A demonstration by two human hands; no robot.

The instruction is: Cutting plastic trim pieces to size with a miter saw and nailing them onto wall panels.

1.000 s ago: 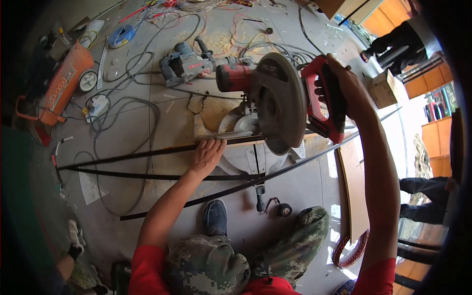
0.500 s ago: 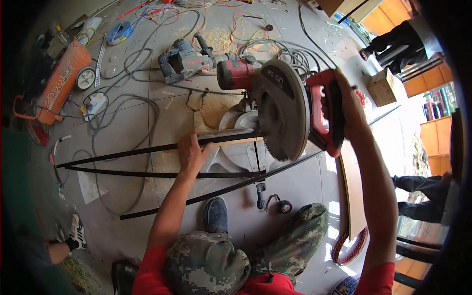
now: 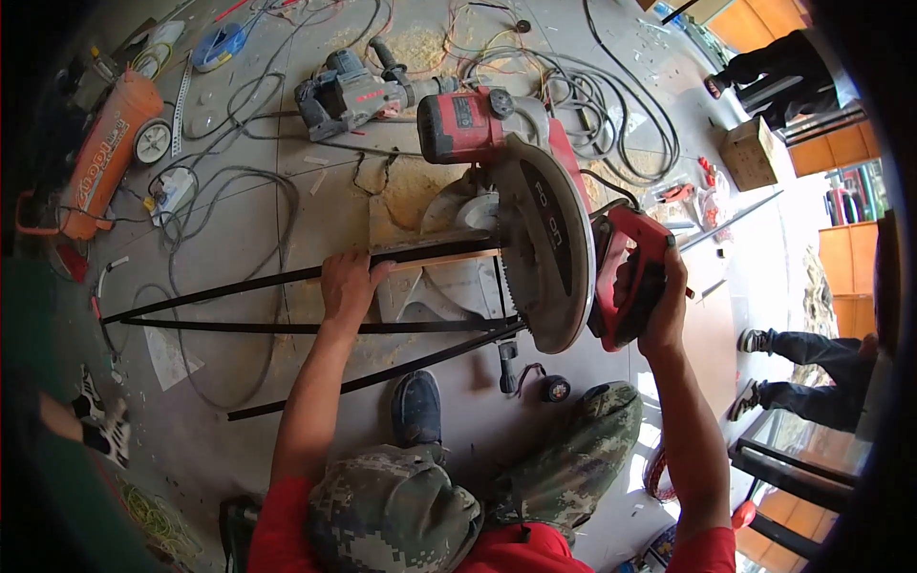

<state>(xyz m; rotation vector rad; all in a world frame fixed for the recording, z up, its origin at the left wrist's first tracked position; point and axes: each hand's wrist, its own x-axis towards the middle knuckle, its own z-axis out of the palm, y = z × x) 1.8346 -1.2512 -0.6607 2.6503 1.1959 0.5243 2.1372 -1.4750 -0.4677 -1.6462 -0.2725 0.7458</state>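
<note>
A red and grey miter saw [image 3: 549, 244] stands on the floor before me, its round guard and toothed blade over the base. My right hand [image 3: 669, 306] is wrapped round the saw's red and black handle [image 3: 635, 277]. Against the saw's fence lies a long black strip [image 3: 239, 285], pinned by my left hand [image 3: 349, 286], whose fingers press on it. The strip's right end runs up to the blade, where the guard hides it. Two more black strips, one straight [image 3: 287, 328] and one slanting [image 3: 373, 379], stretch left from under the saw.
A grey and red rotary hammer [image 3: 358, 95] lies beyond the saw, among sawdust and coiled black cable [image 3: 583, 110]. An orange air compressor [image 3: 110, 158] stands far left. Near my feet is a tape measure [image 3: 555, 388]. Other people's legs show at left and right, by a cardboard box [image 3: 755, 153].
My right hand has pulled the saw head down and toward me, so the blade is lower at the strip. My left hand sits slightly farther left. A bystander's feet at the left have shifted.
</note>
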